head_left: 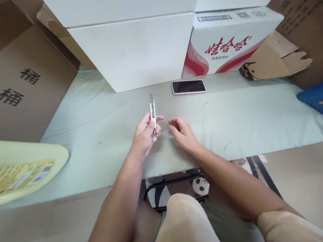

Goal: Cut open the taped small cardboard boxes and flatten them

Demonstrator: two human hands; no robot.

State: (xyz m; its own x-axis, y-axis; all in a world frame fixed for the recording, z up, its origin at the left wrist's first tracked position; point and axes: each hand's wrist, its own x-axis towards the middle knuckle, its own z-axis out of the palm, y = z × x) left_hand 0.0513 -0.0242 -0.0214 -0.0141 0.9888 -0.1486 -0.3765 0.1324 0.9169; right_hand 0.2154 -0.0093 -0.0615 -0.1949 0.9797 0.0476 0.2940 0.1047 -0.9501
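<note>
My left hand [145,133] is closed round a slim white utility knife [152,112], held upright with its blade end pointing away from me, above a pale green sheet [101,134]. My right hand [182,132] hovers just to the right of it, fingers loosely curled and apart, holding nothing. A small gap separates the two hands.
A large white box [131,47] and a white carton with red printing [227,40] stand behind. A phone [188,86] lies face up before them. Brown cardboard boxes [27,84] flank the left and the right [290,50]. A yellow object [27,168] lies at left, a blue one [311,97] at right.
</note>
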